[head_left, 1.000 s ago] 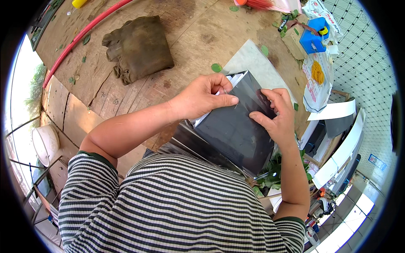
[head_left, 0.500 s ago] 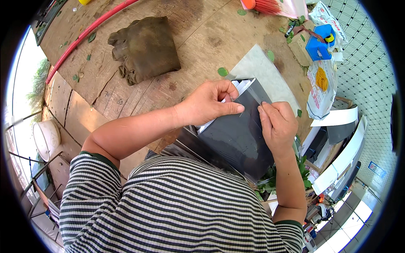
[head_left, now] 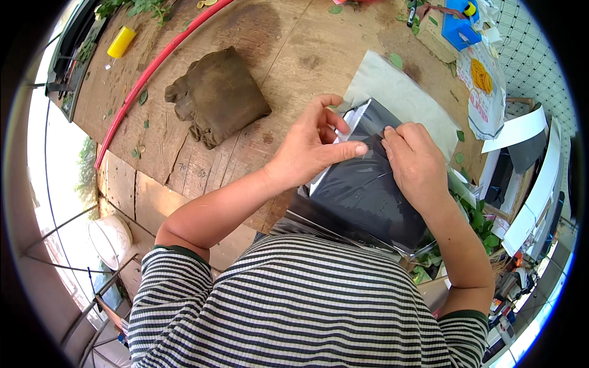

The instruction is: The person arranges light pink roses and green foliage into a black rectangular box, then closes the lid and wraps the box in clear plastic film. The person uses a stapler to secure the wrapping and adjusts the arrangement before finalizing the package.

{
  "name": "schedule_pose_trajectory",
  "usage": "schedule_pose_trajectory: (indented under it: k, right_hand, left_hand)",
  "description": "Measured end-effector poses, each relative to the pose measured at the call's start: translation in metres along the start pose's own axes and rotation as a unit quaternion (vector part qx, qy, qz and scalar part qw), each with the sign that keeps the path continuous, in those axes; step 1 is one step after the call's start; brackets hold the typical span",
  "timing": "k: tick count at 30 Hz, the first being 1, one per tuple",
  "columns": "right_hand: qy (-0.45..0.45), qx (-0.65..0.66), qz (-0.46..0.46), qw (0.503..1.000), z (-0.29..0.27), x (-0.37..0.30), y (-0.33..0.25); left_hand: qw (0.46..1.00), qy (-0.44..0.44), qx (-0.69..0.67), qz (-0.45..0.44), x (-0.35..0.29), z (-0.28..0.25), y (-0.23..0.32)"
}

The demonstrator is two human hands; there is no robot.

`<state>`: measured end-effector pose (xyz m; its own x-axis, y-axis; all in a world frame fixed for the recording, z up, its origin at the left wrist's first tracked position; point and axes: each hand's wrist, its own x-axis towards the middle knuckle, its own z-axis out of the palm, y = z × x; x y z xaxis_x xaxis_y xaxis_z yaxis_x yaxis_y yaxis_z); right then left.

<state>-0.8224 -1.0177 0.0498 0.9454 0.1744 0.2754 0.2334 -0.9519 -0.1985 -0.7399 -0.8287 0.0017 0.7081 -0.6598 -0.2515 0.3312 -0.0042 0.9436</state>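
Bare wooden desk point(head_left: 288, 55) open right of crumpled brown cloth bundle point(head_left: 215, 95); red hose point(head_left: 153, 67) blocks its left.

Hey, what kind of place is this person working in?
Probably an outdoor or semi-open packing spot for cut greenery. The worn plank worktable has loose green leaves scattered around it, a red hose runs across it, and both hands fold a dark plastic sheet.
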Motion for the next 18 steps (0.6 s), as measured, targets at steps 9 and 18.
schedule_pose_trajectory:
  k: [9,18]
  right_hand:
    - [0.023,0.06,0.029,0.998,-0.006,-0.013,0.012]
    - [0.001,-0.017,0.137,0.99,-0.063,-0.115,0.039]
  left_hand:
    - [0.666,-0.223,0.654,0.282,0.014,0.004,0.054]
    - [0.607,-0.271,0.699,0.264,0.021,0.019,0.085]
